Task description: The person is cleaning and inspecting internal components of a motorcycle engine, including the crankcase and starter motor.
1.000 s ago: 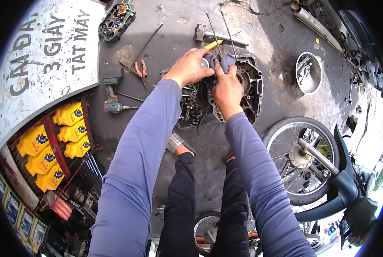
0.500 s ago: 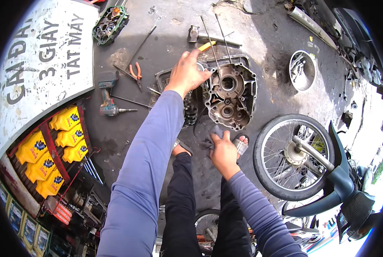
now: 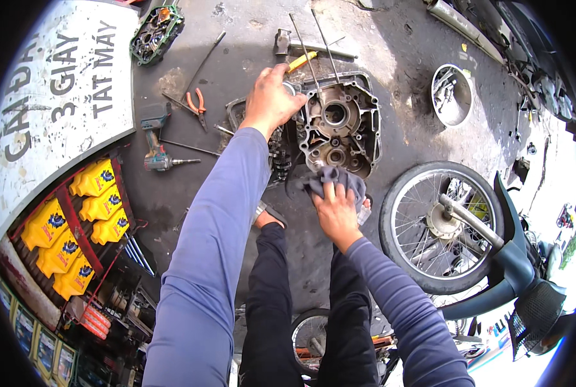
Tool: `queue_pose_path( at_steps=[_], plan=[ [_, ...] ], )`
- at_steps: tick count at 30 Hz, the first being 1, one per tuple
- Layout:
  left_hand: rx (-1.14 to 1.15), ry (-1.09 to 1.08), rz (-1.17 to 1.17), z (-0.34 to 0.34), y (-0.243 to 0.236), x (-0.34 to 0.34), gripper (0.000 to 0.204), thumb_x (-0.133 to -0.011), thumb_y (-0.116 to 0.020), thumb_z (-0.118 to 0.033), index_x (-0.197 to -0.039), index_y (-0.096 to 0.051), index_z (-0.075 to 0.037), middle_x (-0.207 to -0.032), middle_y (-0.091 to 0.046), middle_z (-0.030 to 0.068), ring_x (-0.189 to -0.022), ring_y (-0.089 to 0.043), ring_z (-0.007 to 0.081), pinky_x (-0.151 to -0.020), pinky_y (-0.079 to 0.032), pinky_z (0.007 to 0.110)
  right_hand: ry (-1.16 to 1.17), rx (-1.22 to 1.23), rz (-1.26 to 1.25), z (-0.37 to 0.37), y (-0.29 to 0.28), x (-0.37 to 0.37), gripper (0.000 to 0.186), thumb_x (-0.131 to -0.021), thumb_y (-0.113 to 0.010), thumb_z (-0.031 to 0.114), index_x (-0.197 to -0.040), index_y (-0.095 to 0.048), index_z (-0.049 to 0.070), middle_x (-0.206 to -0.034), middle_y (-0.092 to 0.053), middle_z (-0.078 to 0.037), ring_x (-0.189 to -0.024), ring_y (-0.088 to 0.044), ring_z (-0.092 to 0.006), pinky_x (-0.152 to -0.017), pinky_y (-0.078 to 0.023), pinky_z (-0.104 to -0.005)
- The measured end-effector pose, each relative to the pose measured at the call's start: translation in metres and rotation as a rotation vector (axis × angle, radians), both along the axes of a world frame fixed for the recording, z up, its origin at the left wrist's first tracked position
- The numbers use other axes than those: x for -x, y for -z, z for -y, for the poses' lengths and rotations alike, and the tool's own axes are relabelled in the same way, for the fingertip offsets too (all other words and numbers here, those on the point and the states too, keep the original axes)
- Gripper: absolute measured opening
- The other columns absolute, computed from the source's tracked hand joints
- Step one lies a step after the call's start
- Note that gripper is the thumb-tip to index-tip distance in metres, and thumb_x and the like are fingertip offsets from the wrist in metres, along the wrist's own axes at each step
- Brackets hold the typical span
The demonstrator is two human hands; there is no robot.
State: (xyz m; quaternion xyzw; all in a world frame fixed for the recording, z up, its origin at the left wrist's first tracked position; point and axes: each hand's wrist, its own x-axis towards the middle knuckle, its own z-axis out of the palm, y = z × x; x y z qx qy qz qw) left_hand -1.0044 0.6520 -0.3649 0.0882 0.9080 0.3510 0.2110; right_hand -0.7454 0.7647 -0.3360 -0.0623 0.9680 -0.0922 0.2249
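Observation:
A bare metal engine crankcase half (image 3: pixel 339 119) stands in front of me, with round bearing seats and two long studs. My left hand (image 3: pixel 272 100) is closed at its upper left edge, thumb against the metal; the other fingertips are partly hidden. Just beyond those fingers lies a yellow-handled tool (image 3: pixel 301 62). In my right hand (image 3: pixel 337 216) is a crumpled dark grey rag (image 3: pixel 339 180), pressed at the crankcase's lower edge and covering part of it. Gears (image 3: pixel 279 155) sit left of the crankcase, partly behind my left forearm.
To the left lie a cordless impact driver (image 3: pixel 157 142), orange-handled pliers (image 3: pixel 197 103) and a green-edged engine case (image 3: pixel 157 33). A metal bowl (image 3: pixel 452 97) of parts stands at the right, beyond a spoked wheel (image 3: pixel 441 229). Yellow bottles (image 3: pixel 94 177) fill a rack at lower left.
My right hand has brought the rag up to the crankcase's lower edge, and more of the cloth shows. My left hand keeps its place at the upper left edge. The whole view has shifted slightly.

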Motion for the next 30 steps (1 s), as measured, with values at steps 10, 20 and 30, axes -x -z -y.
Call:
queue_pose_path(
  at_steps=[10, 20, 30],
  plan=[
    [0.016, 0.003, -0.025, -0.012, 0.007, -0.002, 0.070, -0.068, -0.078, -0.026, -0.132, -0.054, -0.007, -0.124, -0.059, 0.0164, -0.116, -0.058, 0.0354, -0.098, -0.048, 0.042, 0.632, 0.191, -0.334, 0.004, -0.009, 0.111, 0.057, -0.077, -0.063, 0.005, -0.133, -0.056, 0.008, -0.112, -0.049, -0.020, -0.101, -0.055, -0.0386, -0.088, -0.046, -0.0468],
    [0.022, -0.022, -0.059, 0.004, 0.007, -0.001, 0.065, -0.067, -0.076, -0.023, -0.127, -0.058, -0.007, -0.118, -0.062, 0.0193, -0.114, -0.059, 0.0350, -0.099, -0.047, 0.040, 0.577, -0.092, 0.379, -0.091, -0.011, -0.082, 0.047, -0.070, -0.070, 0.012, -0.117, -0.068, 0.013, -0.118, -0.056, -0.017, -0.101, -0.063, -0.0355, -0.088, -0.051, -0.0457],
    [-0.151, 0.130, 0.087, 0.013, 0.014, 0.010, 0.069, -0.059, -0.081, -0.021, -0.123, -0.059, -0.008, -0.119, -0.062, 0.0165, -0.113, -0.059, 0.0327, -0.100, -0.047, 0.038, 0.244, 0.078, -0.401, -0.147, 0.006, 0.160, 0.066, -0.074, -0.065, 0.001, -0.137, -0.052, 0.015, -0.114, -0.050, -0.022, -0.103, -0.057, -0.0402, -0.093, -0.048, -0.0455]
  ],
)
